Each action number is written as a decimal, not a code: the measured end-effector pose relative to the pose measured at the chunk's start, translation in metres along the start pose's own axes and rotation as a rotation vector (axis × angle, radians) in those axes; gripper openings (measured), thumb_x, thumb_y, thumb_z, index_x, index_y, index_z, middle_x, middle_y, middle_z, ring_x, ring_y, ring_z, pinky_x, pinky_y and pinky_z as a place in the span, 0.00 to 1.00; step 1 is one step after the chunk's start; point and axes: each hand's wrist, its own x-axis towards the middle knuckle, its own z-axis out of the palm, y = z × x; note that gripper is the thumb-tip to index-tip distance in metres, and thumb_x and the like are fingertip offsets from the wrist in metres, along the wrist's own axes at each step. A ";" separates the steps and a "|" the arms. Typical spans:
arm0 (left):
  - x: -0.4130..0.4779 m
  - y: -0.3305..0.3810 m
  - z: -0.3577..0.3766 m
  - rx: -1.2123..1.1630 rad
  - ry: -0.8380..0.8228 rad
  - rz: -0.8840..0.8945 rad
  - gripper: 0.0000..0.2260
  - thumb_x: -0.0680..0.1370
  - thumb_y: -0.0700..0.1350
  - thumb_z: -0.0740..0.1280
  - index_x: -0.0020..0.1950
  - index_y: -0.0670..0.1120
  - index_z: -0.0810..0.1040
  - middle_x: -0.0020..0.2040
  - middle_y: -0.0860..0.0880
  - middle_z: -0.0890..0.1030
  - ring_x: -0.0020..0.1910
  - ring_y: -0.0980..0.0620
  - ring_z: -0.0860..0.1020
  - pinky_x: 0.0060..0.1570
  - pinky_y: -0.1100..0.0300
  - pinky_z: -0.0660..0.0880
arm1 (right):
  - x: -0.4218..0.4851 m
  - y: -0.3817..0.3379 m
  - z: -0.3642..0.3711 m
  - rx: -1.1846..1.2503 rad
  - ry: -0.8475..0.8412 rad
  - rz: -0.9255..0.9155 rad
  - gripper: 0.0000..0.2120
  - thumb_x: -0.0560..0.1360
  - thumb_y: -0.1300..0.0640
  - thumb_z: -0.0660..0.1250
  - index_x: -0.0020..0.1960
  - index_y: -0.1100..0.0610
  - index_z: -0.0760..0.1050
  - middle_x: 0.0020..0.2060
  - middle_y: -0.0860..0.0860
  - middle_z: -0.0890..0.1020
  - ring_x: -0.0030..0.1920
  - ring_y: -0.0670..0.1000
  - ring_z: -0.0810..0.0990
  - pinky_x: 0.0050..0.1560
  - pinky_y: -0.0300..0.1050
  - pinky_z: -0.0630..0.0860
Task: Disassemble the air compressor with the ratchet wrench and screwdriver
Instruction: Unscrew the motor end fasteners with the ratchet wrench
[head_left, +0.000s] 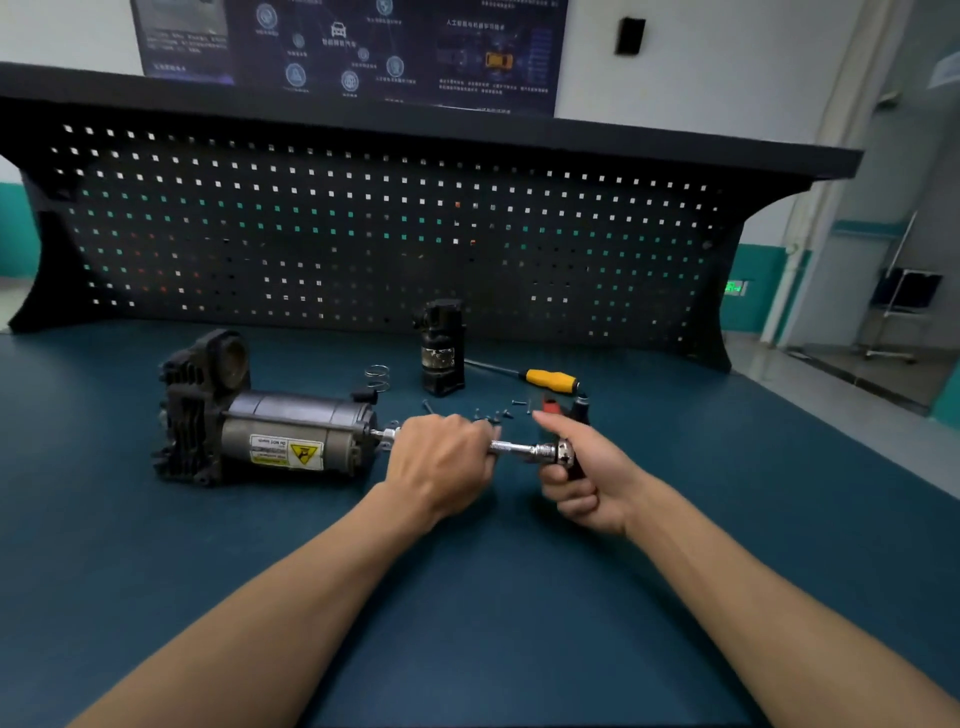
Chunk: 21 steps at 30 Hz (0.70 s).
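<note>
The air compressor (270, 426) lies on its side on the tabletop (467, 597), left of centre, its motor end facing right. Just beside that end, the left hand (441, 462) curls around the ratchet wrench (524, 451) extension bar, which reaches into the compressor. The right hand (587, 478) grips the wrench handle at the bar's right end. The yellow-handled screwdriver (550, 380) lies behind the hands, near loose screws (493, 414).

A black pegboard (363, 234) backs the blue bench top (467, 597), beneath a dark wall poster (353, 47).
</note>
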 end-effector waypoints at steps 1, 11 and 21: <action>0.000 0.000 0.001 0.017 0.000 0.001 0.16 0.80 0.54 0.61 0.36 0.47 0.77 0.32 0.45 0.81 0.31 0.39 0.80 0.29 0.56 0.59 | 0.001 0.002 -0.001 -0.012 0.004 0.002 0.20 0.79 0.39 0.63 0.39 0.54 0.69 0.23 0.48 0.67 0.18 0.43 0.57 0.16 0.32 0.51; -0.001 -0.001 0.007 0.017 -0.087 -0.042 0.12 0.80 0.54 0.59 0.39 0.51 0.69 0.41 0.47 0.82 0.41 0.41 0.81 0.34 0.55 0.62 | 0.015 0.020 -0.010 -0.506 0.241 -0.552 0.14 0.78 0.47 0.70 0.41 0.56 0.74 0.28 0.51 0.75 0.27 0.48 0.73 0.27 0.41 0.69; 0.012 0.001 0.007 0.000 -0.153 0.018 0.11 0.80 0.55 0.59 0.41 0.52 0.71 0.46 0.46 0.82 0.46 0.41 0.81 0.36 0.55 0.63 | 0.029 0.026 -0.018 -1.002 0.294 -1.054 0.04 0.78 0.56 0.71 0.46 0.52 0.84 0.38 0.35 0.81 0.42 0.38 0.79 0.44 0.26 0.69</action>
